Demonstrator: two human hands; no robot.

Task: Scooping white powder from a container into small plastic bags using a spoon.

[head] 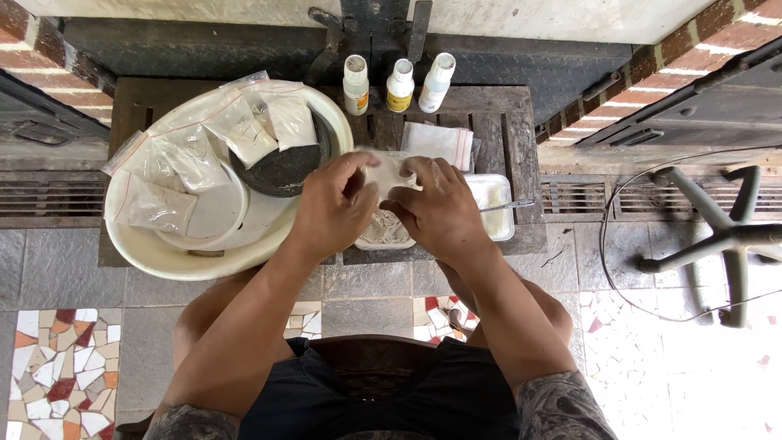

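Small white bag (pixel 389 173) is pinched between the left hand (pixel 334 204) and right hand (pixel 440 212), both grips clamped on it above the low wooden table (pixel 505 122). Directly beneath the grip sits a clear plastic tub (pixel 497 208) with a metal tool (pixel 507 205) across it. Left of the grip lies a cream basin (pixel 163 253) stacked with filled bags (pixel 187 155); beyond it stand three small bottles (pixel 399 84).

Beyond the fingers, three small white bottles (pixel 398 83) stand in a row at the far edge of the wooden surface (pixel 505 122). To their left a cream basin (pixel 163 253) holds a dark dish (pixel 281 169) and several clear bags of white powder (pixel 191 155). Far to their right stands a grey chair base (pixel 721 236).
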